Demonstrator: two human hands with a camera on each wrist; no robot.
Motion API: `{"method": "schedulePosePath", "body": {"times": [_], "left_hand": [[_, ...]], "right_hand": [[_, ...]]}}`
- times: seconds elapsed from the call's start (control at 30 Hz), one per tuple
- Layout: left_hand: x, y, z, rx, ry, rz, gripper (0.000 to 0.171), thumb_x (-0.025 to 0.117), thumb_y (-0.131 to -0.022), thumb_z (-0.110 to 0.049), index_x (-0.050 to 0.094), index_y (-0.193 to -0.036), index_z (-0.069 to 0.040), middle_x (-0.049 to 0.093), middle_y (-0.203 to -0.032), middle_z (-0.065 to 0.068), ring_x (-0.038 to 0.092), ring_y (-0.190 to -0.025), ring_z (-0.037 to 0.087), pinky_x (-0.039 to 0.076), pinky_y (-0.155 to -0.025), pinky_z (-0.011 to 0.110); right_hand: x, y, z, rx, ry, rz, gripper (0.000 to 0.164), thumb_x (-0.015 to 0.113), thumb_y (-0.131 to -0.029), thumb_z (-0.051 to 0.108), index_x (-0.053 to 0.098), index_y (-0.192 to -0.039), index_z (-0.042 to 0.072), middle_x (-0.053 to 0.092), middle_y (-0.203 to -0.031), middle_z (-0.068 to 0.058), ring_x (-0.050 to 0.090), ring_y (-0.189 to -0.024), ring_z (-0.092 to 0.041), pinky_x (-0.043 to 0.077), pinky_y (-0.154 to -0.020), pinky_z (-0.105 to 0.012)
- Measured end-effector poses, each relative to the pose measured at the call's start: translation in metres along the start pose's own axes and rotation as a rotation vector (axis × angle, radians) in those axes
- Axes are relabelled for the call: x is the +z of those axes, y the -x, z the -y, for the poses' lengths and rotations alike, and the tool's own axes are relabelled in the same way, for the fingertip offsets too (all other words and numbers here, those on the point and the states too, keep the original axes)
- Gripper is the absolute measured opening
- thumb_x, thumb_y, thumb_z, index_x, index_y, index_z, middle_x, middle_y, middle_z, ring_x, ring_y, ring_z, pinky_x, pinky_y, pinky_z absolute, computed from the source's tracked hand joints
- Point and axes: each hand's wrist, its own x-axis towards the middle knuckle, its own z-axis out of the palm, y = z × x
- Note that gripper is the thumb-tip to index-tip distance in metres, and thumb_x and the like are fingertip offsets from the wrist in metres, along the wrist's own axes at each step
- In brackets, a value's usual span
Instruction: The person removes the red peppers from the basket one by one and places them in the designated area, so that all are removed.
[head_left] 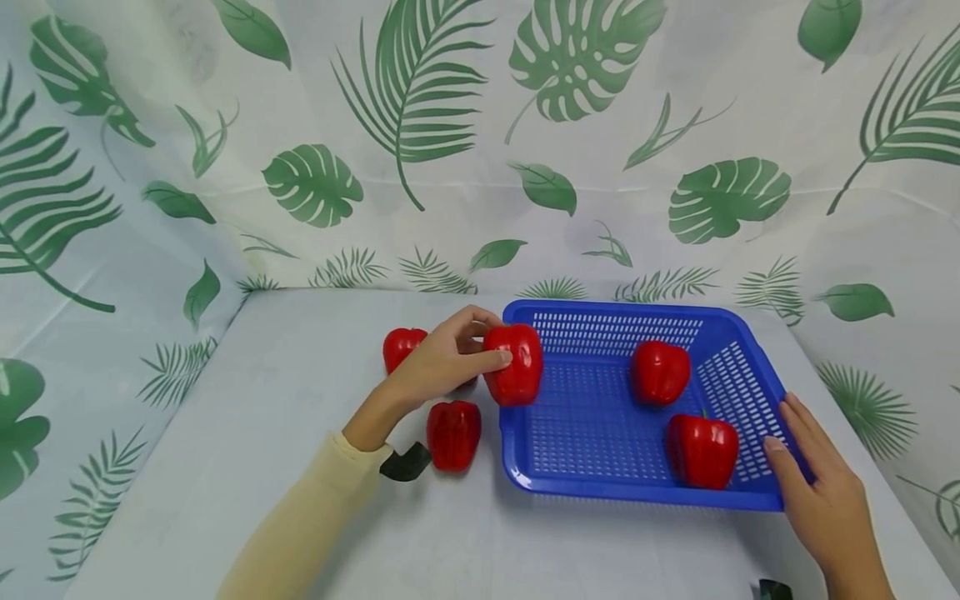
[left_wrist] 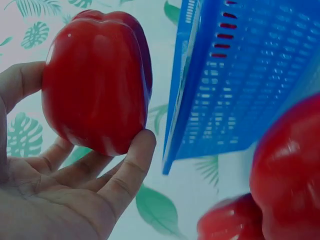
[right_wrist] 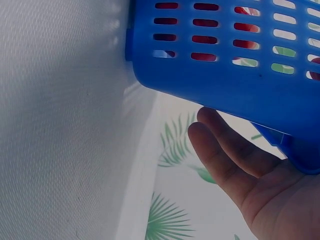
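My left hand [head_left: 442,358] grips a glossy red bell pepper [head_left: 517,367] between thumb and fingers, beside the left rim of a blue perforated plastic basket [head_left: 592,497]. In the left wrist view this pepper [left_wrist: 95,85] stands upright in the fingers. Inside the basket, toward its right side, lie two red peppers, one farther back [head_left: 660,373] and one nearer the front [head_left: 702,452]. My right hand [head_left: 828,487] holds the basket's right rim near the front corner, thumb over the rim and fingers [right_wrist: 225,165] along the outside wall.
Left of the basket, a red pepper [head_left: 453,436] rests on the white table [head_left: 247,433] and another [head_left: 402,346] sits farther back. A further one is mostly hidden behind my left hand. A leaf-printed cloth [head_left: 450,183] rises behind the table and along its sides.
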Motion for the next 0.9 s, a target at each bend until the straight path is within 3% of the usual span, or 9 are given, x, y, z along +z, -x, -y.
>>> {"method": "schedulePosePath", "body": {"times": [0.33, 0.9], "left_hand": [[-0.014, 0.017, 0.011, -0.023, 0.033, -0.039, 0.047, 0.077, -0.095, -0.022, 0.06, -0.138, -0.017, 0.062, -0.14, 0.012, 0.06, -0.129, 0.035, 0.059, -0.095, 0.059], [-0.032, 0.044, 0.029, -0.039, 0.023, -0.085, 0.044, 0.075, -0.096, -0.024, 0.063, -0.137, -0.013, 0.061, -0.138, 0.012, 0.059, -0.128, 0.039, 0.06, -0.094, 0.053]], "right_hand": [[0.0, -0.002, 0.002, 0.025, 0.002, 0.016, 0.062, 0.044, -0.114, 0.028, 0.024, -0.169, 0.007, 0.019, -0.175, -0.019, 0.016, -0.158, -0.05, 0.021, -0.112, -0.08], [0.0, -0.002, 0.005, 0.045, 0.011, 0.026, 0.062, 0.043, -0.115, 0.028, 0.022, -0.17, 0.008, 0.018, -0.175, -0.018, 0.016, -0.158, -0.05, 0.021, -0.112, -0.079]]}}
